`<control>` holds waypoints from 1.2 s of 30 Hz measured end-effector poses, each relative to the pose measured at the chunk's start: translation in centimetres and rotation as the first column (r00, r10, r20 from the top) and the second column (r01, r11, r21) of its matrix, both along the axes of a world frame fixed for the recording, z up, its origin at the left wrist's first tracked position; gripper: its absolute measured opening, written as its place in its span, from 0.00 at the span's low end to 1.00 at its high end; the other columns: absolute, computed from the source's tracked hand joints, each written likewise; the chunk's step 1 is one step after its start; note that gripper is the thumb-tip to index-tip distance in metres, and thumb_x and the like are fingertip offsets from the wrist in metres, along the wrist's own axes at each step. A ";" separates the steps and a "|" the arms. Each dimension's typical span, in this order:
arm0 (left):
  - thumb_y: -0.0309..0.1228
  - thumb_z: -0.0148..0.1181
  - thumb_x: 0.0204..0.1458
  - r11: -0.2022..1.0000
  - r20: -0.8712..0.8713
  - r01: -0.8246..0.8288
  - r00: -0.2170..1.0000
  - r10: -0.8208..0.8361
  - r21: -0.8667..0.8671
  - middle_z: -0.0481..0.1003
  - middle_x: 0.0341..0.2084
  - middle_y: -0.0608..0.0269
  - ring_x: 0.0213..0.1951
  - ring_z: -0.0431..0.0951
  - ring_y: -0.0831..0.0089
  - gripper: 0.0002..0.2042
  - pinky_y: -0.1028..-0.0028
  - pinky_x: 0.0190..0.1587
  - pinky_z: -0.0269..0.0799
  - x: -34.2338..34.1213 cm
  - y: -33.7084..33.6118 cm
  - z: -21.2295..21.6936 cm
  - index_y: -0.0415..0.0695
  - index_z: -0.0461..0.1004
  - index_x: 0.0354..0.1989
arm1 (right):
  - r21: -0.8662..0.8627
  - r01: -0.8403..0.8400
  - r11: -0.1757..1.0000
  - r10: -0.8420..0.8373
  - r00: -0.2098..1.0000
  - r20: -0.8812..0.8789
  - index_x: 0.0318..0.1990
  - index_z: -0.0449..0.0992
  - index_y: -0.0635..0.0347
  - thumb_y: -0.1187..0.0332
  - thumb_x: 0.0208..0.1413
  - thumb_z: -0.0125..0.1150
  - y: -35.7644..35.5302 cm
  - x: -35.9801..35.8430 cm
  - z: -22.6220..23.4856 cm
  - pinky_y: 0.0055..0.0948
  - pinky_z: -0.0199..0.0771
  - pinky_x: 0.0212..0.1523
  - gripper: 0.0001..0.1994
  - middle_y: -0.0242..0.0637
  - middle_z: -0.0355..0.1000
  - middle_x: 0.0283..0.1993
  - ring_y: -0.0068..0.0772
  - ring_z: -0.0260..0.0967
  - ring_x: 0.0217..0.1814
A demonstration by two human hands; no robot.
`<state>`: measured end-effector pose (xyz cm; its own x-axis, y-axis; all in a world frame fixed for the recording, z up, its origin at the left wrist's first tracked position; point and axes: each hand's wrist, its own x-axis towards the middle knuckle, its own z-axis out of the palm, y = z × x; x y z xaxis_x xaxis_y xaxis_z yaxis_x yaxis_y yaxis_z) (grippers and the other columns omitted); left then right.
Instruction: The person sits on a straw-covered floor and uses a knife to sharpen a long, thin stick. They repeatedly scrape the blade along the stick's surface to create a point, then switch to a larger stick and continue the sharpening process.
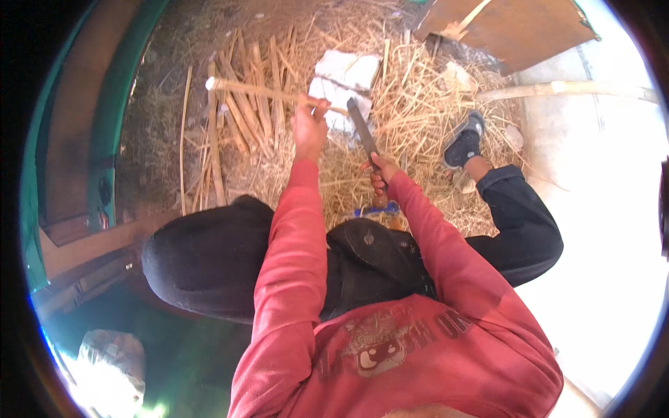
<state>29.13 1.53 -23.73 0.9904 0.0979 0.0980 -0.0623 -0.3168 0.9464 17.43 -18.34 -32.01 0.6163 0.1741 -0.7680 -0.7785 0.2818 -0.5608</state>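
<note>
While the long pale stick (268,90) sits out in front of the person at about chest line, it's held nearly level, its cut end pointing far left and its near end pinched in the left hand (309,125). Fingers there are curled tight around the stick, thumb on top from what I can see, which keeps it up off the ground and steady so the blade can get at it.

Right hand (380,177) is wrapped around the handle of a big flat knife (362,129), fingers pressed together in a fist grip. Blade points up and away, tilted a bit left, with its tip just beside the stick right next to the left hand. Can't tell if the edge is actually touching the wood or just short of it.

Person is sitting low, knees spread, so both arms have room to work between the legs. Right foot in a dark shoe (463,143) is stretched out to the far right on the litter.

Ground under all this is a bed of straw and shavings (411,104). A row of similar split sticks (244,104) lies side by side on the far left, like a sorted pile within reach. A white cloth or sack (345,73) lies just past the hands, and a thick bamboo pole (571,88) runs along the far right by a brown board (516,28).
</note>
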 end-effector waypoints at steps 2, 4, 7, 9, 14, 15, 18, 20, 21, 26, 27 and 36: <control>0.27 0.53 0.61 0.990 -0.009 0.115 0.993 -0.116 -0.086 0.78 0.38 0.58 0.37 0.77 0.76 0.07 0.75 0.37 0.74 0.2 0.3 1.0 0.43 0.61 0.37 | 0.200 0.025 0.980 -0.020 0.999 -0.028 0.46 0.76 0.55 0.44 0.63 0.49 -1.6 0.5 2.5 0.27 0.53 0.12 0.23 0.23 0.49 0.13 0.21 0.47 0.10; 0.27 0.52 0.62 0.985 -0.073 0.126 0.988 -0.135 -0.119 0.78 0.39 0.58 0.38 0.77 0.75 0.06 0.76 0.38 0.74 0.5 -0.7 2.7 0.43 0.61 0.37 | -0.318 -0.036 0.948 0.093 0.982 0.167 0.47 0.75 0.60 0.42 0.63 0.45 -4.0 0.4 0.7 0.33 0.63 0.15 0.28 0.32 0.63 0.16 0.26 0.61 0.13; 0.28 0.54 0.61 0.946 -0.072 0.219 0.968 -0.242 -0.237 0.78 0.38 0.51 0.36 0.81 0.69 0.07 0.75 0.35 0.77 0.8 -1.1 6.1 0.40 0.62 0.41 | -0.942 -0.073 0.328 0.418 0.905 0.075 0.57 0.70 0.62 0.42 0.62 0.45 -5.5 0.1 -1.2 0.44 0.68 0.56 0.31 0.53 0.76 0.44 0.55 0.72 0.51; 0.28 0.55 0.60 0.927 -0.087 0.283 0.946 -0.311 -0.245 0.79 0.35 0.48 0.34 0.83 0.63 0.11 0.74 0.33 0.79 0.3 -0.7 9.0 0.37 0.63 0.45 | -0.877 0.253 0.408 0.235 0.899 0.369 0.60 0.69 0.62 0.40 0.61 0.45 -4.9 0.4 0.4 0.43 0.68 0.56 0.33 0.52 0.76 0.46 0.51 0.72 0.52; 0.28 0.56 0.59 0.905 -0.194 0.410 0.884 -0.424 -0.111 0.80 0.30 0.52 0.26 0.82 0.70 0.14 0.78 0.25 0.76 -0.6 -0.9 14.7 0.36 0.64 0.49 | -0.022 -0.002 1.000 0.011 0.904 0.426 0.51 0.75 0.62 0.42 0.62 0.47 -3.3 2.6 10.9 0.37 0.74 0.44 0.30 0.45 0.77 0.38 0.35 0.74 0.41; 0.28 0.56 0.59 0.907 -0.177 0.404 0.891 -0.419 -0.116 0.80 0.30 0.53 0.26 0.82 0.71 0.14 0.78 0.25 0.75 -0.9 -1.5 15.2 0.35 0.64 0.50 | -0.038 -0.086 0.996 0.094 0.888 0.451 0.49 0.76 0.62 0.44 0.63 0.48 -3.1 2.4 11.2 0.35 0.73 0.39 0.27 0.42 0.76 0.34 0.33 0.73 0.36; 0.31 0.57 0.59 0.940 -0.175 0.322 0.925 -0.338 -0.117 0.80 0.30 0.53 0.29 0.82 0.71 0.18 0.77 0.28 0.75 -2.2 -2.2 13.2 0.34 0.65 0.54 | -0.055 -0.132 0.990 0.141 0.839 0.526 0.43 0.79 0.61 0.52 0.64 0.51 -0.9 0.5 11.6 0.28 0.69 0.25 0.20 0.34 0.73 0.24 0.26 0.70 0.24; 0.34 0.56 0.60 0.950 -0.272 0.267 0.913 -0.303 -0.161 0.80 0.32 0.53 0.34 0.81 0.70 0.19 0.76 0.33 0.74 -4.1 -3.4 10.5 0.34 0.67 0.54 | -0.024 0.148 0.989 -0.106 0.801 0.589 0.41 0.79 0.62 0.56 0.65 0.52 0.1 -0.1 11.3 0.24 0.64 0.19 0.17 0.30 0.71 0.20 0.22 0.66 0.18; 0.36 0.55 0.61 0.936 -0.374 0.348 0.863 -0.339 -0.047 0.80 0.33 0.53 0.37 0.80 0.70 0.18 0.75 0.37 0.73 -5.6 -4.3 10.1 0.35 0.69 0.54 | -0.083 0.229 0.970 -0.140 0.801 0.582 0.44 0.79 0.62 0.56 0.65 0.51 0.5 0.0 11.4 0.29 0.70 0.26 0.18 0.31 0.71 0.21 0.29 0.70 0.23; 0.38 0.48 0.64 0.971 -0.331 0.098 0.928 -0.169 -0.218 0.77 0.35 0.56 0.39 0.76 0.71 0.18 0.74 0.42 0.70 -10.3 -7.6 7.1 0.37 0.70 0.54 | -0.395 0.320 0.861 0.111 0.640 0.761 0.54 0.75 0.60 0.59 0.64 0.49 2.0 -0.4 9.0 0.32 0.74 0.45 0.19 0.42 0.78 0.40 0.40 0.76 0.39; 0.37 0.47 0.65 0.968 -0.322 0.095 0.931 -0.169 -0.233 0.77 0.34 0.58 0.37 0.77 0.72 0.17 0.74 0.39 0.71 -9.1 -7.1 6.3 0.38 0.69 0.55 | -0.341 0.233 0.911 0.138 0.605 0.784 0.54 0.76 0.60 0.59 0.64 0.49 1.1 0.3 9.1 0.32 0.74 0.46 0.18 0.45 0.78 0.43 0.40 0.76 0.40; 0.34 0.38 0.67 0.843 -0.354 -0.035 0.916 -0.187 -0.536 0.65 0.21 0.71 0.16 0.59 0.83 0.15 0.78 0.19 0.63 -8.1 -4.7 9.7 0.41 0.67 0.55 | -0.865 -0.357 0.352 0.679 0.734 -0.027 0.36 0.81 0.60 0.65 0.52 0.63 -7.2 -2.3 -2.5 0.32 0.76 0.39 0.09 0.41 0.79 0.35 0.32 0.77 0.38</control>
<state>21.03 -3.18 -14.01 0.9433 -0.0535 -0.3277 0.3312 0.2212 0.9173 15.15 -25.55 -34.50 0.8337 -0.0153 -0.5521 -0.3483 -0.7904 -0.5040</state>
